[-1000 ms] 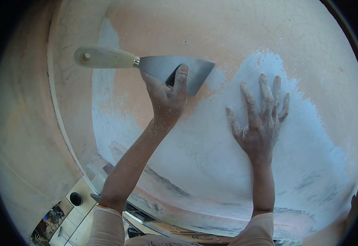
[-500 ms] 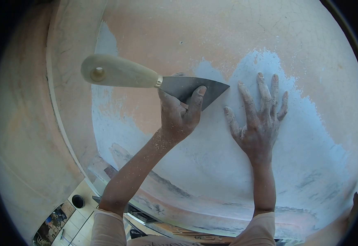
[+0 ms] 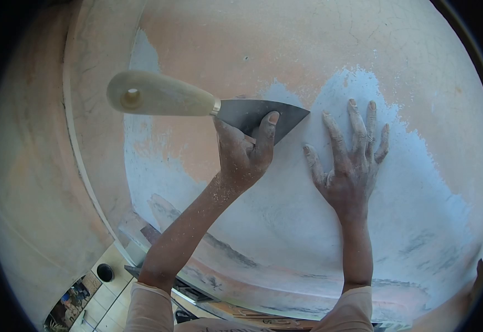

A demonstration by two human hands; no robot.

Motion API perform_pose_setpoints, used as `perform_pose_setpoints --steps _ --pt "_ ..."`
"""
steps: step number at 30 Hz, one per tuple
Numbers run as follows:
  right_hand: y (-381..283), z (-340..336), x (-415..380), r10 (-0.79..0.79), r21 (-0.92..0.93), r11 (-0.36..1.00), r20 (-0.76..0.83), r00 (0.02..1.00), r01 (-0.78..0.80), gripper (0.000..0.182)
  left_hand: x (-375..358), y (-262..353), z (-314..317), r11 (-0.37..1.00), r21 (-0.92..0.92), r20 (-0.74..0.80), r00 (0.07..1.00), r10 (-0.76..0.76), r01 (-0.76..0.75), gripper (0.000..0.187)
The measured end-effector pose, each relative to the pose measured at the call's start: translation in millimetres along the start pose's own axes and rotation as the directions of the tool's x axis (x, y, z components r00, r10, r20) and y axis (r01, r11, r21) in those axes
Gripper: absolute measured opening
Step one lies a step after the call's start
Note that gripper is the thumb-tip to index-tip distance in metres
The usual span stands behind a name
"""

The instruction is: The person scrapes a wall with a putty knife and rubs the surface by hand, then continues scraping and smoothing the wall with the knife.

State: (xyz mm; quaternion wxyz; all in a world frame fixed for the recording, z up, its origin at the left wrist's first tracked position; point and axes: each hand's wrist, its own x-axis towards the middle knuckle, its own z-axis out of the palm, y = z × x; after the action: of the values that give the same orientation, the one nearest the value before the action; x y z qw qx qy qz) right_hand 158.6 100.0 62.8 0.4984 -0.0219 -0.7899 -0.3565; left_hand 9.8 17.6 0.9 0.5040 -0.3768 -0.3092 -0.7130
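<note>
One scraper (image 3: 211, 105), long axis crosswise, blade (image 3: 246, 113) rightward

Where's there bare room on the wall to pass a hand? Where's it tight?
Free: wall between the forearms, above the scraper, and right of the right hand. Tight: the narrow gap between blade tip and right thumb; left hand grips the blade.

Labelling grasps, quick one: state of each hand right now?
Left hand: closed, holding the scraper by its blade.
Right hand: open, spread against the wall, holding nothing.
</note>
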Motion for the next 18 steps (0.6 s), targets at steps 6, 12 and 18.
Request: perform_pose_setpoints --steps 6,12,18 --pt "0 0 0 -0.003 -0.019 1.000 0.011 1.000 0.003 0.048 7 6 -4 0.985 -0.041 -0.044 0.984 -0.172 0.170 0.060" --pt "1 1 0 -0.005 -0.038 0.999 0.036 0.999 0.006 0.047 29 6 -9 0.890 -0.234 -0.112 0.898 -0.425 0.392 0.064" --pt "2 1 -1 -0.015 -0.030 0.999 0.022 1.000 0.015 0.048 31 1 -15 0.889 -0.179 -0.044 0.900 -0.434 0.421 0.073"
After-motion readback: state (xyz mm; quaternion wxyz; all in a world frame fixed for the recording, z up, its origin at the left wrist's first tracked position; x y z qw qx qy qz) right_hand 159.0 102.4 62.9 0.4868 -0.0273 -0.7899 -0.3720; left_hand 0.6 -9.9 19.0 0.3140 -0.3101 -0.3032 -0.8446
